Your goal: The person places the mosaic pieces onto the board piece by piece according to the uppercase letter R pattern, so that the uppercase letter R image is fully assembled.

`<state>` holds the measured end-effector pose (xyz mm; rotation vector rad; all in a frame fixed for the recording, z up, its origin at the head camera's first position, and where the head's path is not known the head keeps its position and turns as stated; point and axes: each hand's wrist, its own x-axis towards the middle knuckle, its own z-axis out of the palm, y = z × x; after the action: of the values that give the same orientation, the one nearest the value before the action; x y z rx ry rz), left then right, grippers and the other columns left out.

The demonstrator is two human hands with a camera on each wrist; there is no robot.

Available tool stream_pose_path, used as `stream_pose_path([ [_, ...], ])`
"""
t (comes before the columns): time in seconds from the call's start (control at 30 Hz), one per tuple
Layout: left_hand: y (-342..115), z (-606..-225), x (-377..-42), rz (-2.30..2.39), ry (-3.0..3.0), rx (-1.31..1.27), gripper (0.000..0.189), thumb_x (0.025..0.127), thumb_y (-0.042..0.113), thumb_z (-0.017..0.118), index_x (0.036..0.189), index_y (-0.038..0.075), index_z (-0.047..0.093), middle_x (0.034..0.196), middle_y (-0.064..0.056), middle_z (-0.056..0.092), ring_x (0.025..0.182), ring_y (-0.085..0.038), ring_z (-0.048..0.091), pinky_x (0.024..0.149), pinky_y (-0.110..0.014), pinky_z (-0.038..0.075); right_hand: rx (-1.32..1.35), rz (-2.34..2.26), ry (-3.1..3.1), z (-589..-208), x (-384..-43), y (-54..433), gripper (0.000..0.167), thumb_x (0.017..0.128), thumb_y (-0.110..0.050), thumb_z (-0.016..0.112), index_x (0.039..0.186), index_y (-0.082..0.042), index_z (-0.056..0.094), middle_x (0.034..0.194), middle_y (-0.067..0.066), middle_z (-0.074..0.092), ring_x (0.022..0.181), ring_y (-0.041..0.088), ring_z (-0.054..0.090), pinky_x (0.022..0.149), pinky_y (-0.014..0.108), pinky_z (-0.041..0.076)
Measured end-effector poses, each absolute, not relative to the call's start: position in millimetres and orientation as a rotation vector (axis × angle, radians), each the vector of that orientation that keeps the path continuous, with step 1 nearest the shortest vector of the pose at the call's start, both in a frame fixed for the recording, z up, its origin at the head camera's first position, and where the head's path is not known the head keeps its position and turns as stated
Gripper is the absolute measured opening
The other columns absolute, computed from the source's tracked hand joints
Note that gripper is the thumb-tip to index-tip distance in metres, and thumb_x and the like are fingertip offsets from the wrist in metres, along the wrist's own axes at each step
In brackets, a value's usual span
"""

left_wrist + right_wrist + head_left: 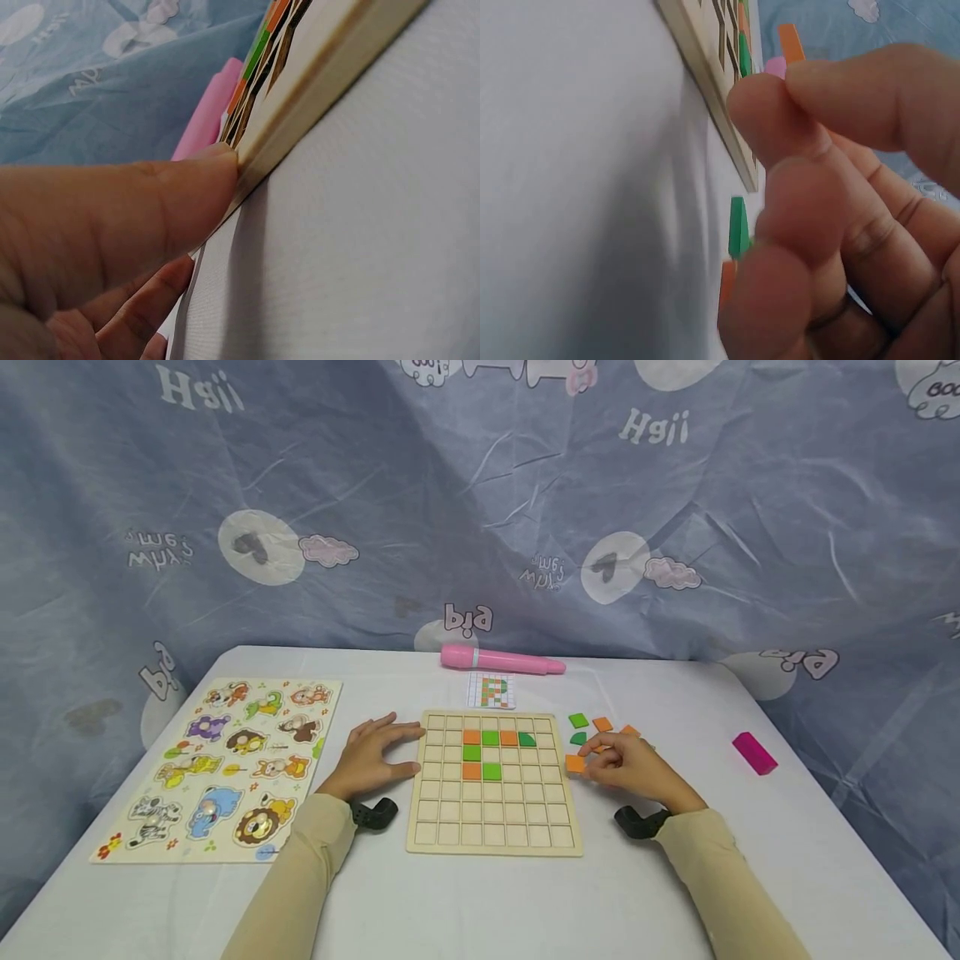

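A wooden grid board (442, 835) lies mid-table, with orange and green square tiles and one green rounded tile (527, 740) set in its upper cells. My left hand (372, 758) rests at the board's left edge, fingers spread, the thumb touching the side of the frame in the left wrist view. Between thumb and index finger my right hand (626, 764) pinches an orange square tile (575, 764), held just off the board's right edge. Beyond and partly under that hand lie loose tiles, among them a green square tile (578, 720) and an orange one (602, 724).
Behind the board lie a small pattern card (491, 691) and a pink pen-shaped stick (510, 661). An animal puzzle board (225, 768) covers the table's left side. A magenta block (754, 753) sits far right. A patterned cloth (420, 527) hangs behind the table.
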<state>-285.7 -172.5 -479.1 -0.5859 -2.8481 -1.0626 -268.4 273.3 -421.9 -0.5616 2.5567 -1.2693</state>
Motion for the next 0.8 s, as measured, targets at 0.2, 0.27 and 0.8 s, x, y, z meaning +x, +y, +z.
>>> stream_pose_path([
  [0.2, -171.9, -476.9, -285.1, -1.066, -2.858, -0.576, 0.061, 0.090, 0.029, 0.084, 0.146, 0.011, 0.068, 0.156, -0.010, 0.061, 0.160, -0.041, 0.032, 0.132, -0.063, 0.011, -0.613, -1.300, 2.520, -417.8, -269.8, 254.0, 0.026, 0.094, 0.002, 0.077, 0.118, 0.007, 0.069, 0.090, 0.013, 0.079, 0.066, 0.008, 0.058, 0.064, 0.021, 0.048],
  [0.27, -171.4, -475.9, -284.4, -1.070, -2.857, -0.576, 0.061, 0.090, 0.029, 0.083, 0.146, 0.010, 0.068, 0.156, -0.010, 0.061, 0.160, -0.042, 0.032, 0.132, -0.063, 0.011, -0.631, -1.292, 2.525, -418.1, -271.2, 248.7, 0.025, 0.093, 0.001, 0.078, 0.116, 0.006, 0.069, 0.088, 0.012, 0.079, 0.065, 0.008, 0.057, 0.064, 0.021, 0.047],
  [0.8, -170.4, -474.1, -282.8, -1.079, -2.864, -0.566, 0.061, 0.090, 0.027, 0.084, 0.146, 0.010, 0.068, 0.156, -0.011, 0.061, 0.161, -0.041, 0.031, 0.132, -0.062, 0.010, -0.738, -1.201, 2.499, -423.1, -282.2, 212.8, 0.022, 0.093, -0.005, 0.082, 0.111, 0.001, 0.072, 0.082, 0.001, 0.074, 0.066, 0.010, 0.058, 0.066, 0.023, 0.049],
])
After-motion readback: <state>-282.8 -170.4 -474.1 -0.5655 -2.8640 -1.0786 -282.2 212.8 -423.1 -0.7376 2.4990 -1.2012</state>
